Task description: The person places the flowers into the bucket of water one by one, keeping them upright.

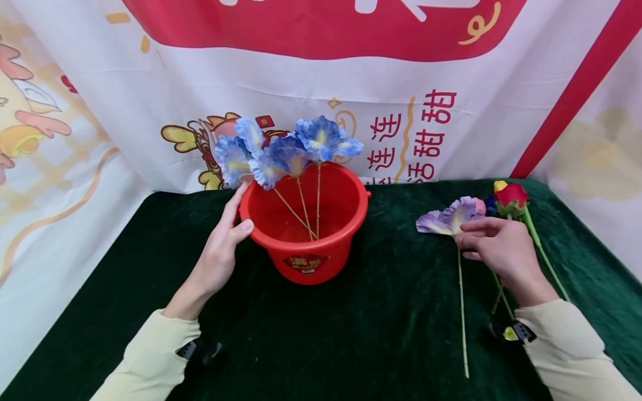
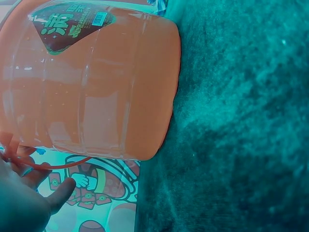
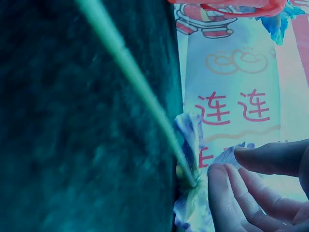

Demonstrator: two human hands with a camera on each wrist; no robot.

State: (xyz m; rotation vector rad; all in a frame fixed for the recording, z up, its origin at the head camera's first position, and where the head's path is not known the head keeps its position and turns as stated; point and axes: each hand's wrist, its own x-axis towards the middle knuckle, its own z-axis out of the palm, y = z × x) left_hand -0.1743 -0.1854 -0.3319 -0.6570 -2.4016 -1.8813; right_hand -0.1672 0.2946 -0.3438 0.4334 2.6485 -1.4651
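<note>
A red bucket (image 1: 321,262) stands on a dark green cloth, with several blue artificial irises (image 1: 288,153) leaning in it, their thin stems meeting near the bottom. My left hand (image 1: 220,239) rests against the bucket's left side, fingers extended along the outside and thumb by the rim. In the left wrist view, the hand (image 2: 29,193) is beside the bucket's thin handle (image 2: 58,166). On the right, my right hand (image 1: 496,250) pinches a purple iris (image 1: 451,217) just at its bloom; its stem (image 1: 462,317) points toward me. The right wrist view shows the fingertips at the petals.
Beside and partly under my right hand lie more artificial flowers, among them a red rose (image 1: 511,197) with a green stem (image 1: 544,256). A printed white curtain (image 1: 301,78) hangs behind the cloth-covered table (image 1: 321,340). More printed fabric (image 1: 50,156) borders the left.
</note>
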